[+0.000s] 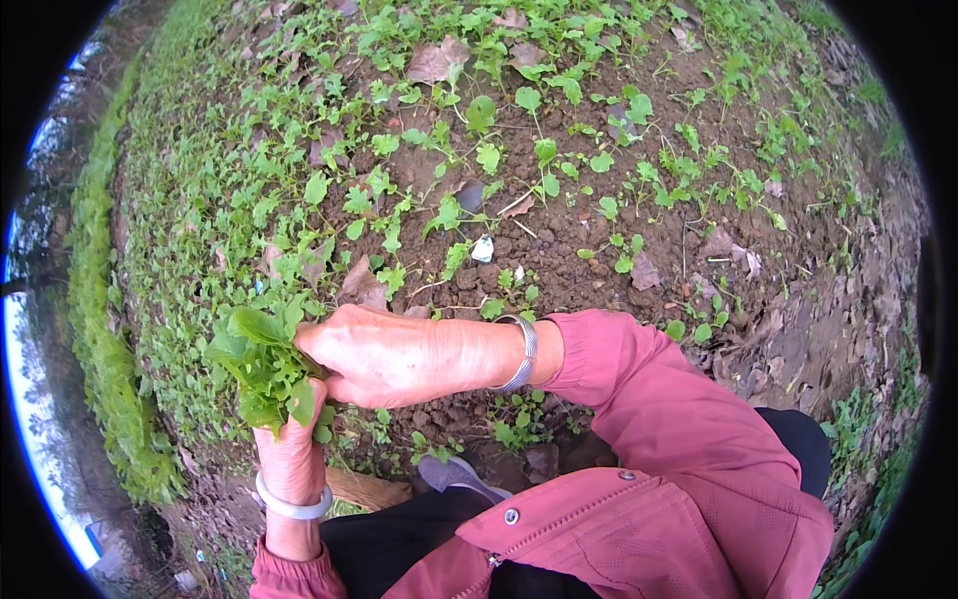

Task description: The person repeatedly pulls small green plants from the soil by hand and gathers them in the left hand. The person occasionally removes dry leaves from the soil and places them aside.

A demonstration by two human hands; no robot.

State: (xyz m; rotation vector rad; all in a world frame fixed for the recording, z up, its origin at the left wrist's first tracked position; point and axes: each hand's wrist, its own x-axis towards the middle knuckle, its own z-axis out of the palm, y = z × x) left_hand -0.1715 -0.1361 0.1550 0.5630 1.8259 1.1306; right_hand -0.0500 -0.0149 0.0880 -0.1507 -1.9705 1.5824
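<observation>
My left hand (296, 442), with a pale bangle at the wrist, comes up from the bottom left and is closed round a bunch of green leafy seedlings (266, 359). Against the right side of the bunch, my right hand (359, 352) has its fingers curled at the stems, touching or nearly touching the left. A silver bangle (524, 352) is on that wrist. The leaves hide part of my left fingers, and the right fingertips are turned away, so what they grip cannot be told.
Young leafy plants (479, 112) grow in brown soil ahead, among dry fallen leaves (438, 60) and a small white scrap (483, 249). A taller green row (112, 359) runs along the left. My shoe (460, 475) and a piece of wood (367, 488) lie below the hands.
</observation>
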